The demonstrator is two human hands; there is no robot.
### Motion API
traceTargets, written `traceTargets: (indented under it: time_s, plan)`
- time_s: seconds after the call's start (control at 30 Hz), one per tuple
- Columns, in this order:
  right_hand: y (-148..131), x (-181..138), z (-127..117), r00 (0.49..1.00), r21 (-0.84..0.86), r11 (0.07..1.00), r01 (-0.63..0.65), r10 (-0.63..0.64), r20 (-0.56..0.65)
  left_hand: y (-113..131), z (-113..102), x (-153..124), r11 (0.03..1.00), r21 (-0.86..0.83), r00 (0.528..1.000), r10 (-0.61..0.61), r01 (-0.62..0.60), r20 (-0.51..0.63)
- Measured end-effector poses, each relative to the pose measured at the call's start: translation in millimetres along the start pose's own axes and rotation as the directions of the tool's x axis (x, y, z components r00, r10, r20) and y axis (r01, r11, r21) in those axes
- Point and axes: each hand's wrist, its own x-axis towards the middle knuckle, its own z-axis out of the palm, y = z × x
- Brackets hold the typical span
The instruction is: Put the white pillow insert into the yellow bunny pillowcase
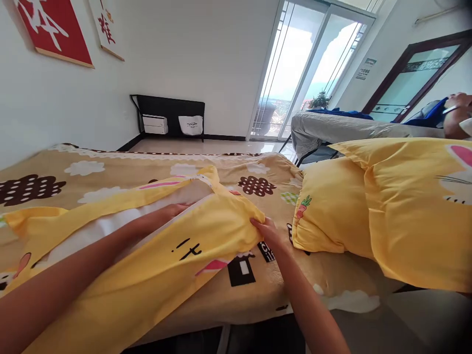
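Observation:
A yellow pillowcase point(217, 216) with rabbit prints lies across the bed, its long opening gaping. Inside the opening shows a white pillow insert point(106, 223). My left hand point(180, 209) reaches into the opening, against the white filling. Its fingers are hidden by the cloth, so their hold cannot be made out. At the case's right corner, my right hand point(263, 228) is closed on the yellow fabric, thumb on top.
Two yellow pillows point(332, 206) are piled at the right. Below everything spreads a tan patterned blanket point(254, 169). Behind stand a black bench point(165, 113) and a covered table point(332, 125). Another person's arm point(457, 115) shows at the right edge.

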Motion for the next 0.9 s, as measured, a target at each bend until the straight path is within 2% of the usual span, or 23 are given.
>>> traceTargets:
  time_s: [0.07, 0.1, 0.17, 0.2, 0.3, 0.37, 0.43, 0.53, 0.63, 0.7, 0.77, 0.9]
  plan:
    - [4.3, 2.8, 1.8, 0.996, 0.061, 0.998, 0.025, -0.019, -0.086, -3.6, -19.5, -18.5, 0.971, -0.199, 0.988, -0.112, 0.131, 0.105]
    - [6.2, 4.2, 1.8, 0.992, 0.084, 0.996, 0.034, -0.023, -0.121, -4.9, -24.5, -28.0, 0.952, -0.243, 0.977, -0.156, 0.188, 0.145]
    - [8.1, 6.0, -1.0, 0.987, 0.111, 0.993, 0.040, -0.021, -0.162, -3.5, -25.7, -46.2, 0.964, -0.156, 0.969, -0.189, 0.214, 0.161]
    - [8.1, 6.1, -3.9, 0.986, 0.114, 0.993, 0.036, -0.016, -0.168, -0.3, -23.4, -54.0, 0.980, -0.058, 0.975, -0.181, 0.190, 0.130]
    - [6.8, 2.7, -17.4, 0.986, 0.097, 0.995, 0.007, 0.009, -0.167, 16.3, -16.4, -69.0, 0.974, 0.146, 0.983, -0.161, 0.173, -0.091]
    - [6.8, -2.5, -26.9, 0.986, 0.064, 0.998, -0.020, 0.030, -0.162, 26.0, -18.1, -71.7, 0.950, 0.165, 0.948, -0.226, 0.266, -0.223]
    - [7.2, -9.3, -35.1, 0.990, 0.006, 0.998, -0.061, 0.062, -0.129, 28.5, -24.2, -70.6, 0.911, 0.222, 0.911, -0.272, 0.347, -0.310]
    - [3.5, -17.2, -46.9, 0.991, -0.145, 0.982, -0.119, 0.109, -0.075, 19.4, -30.6, -67.0, 0.867, 0.356, 0.907, -0.219, 0.350, -0.359]
    - [-8.2, -13.6, -55.3, 0.989, -0.360, 0.924, -0.132, 0.099, -0.108, 8.2, -27.9, -64.2, 0.865, 0.392, 0.920, -0.173, 0.312, -0.350]
    - [-16.0, -4.6, -51.3, 0.985, -0.509, 0.853, -0.116, 0.031, -0.172, 5.9, -24.0, -62.6, 0.867, 0.395, 0.919, -0.156, 0.303, -0.363]
    - [-19.0, 5.5, -35.0, 0.973, -0.631, 0.770, -0.095, -0.062, -0.222, 7.6, -20.7, -60.6, 0.869, 0.395, 0.913, -0.141, 0.300, -0.383]
    - [-8.4, 16.4, 14.7, 0.977, -0.775, 0.630, -0.042, -0.135, -0.163, 9.2, -16.0, -58.1, 0.824, 0.451, 0.893, -0.137, 0.343, -0.428]
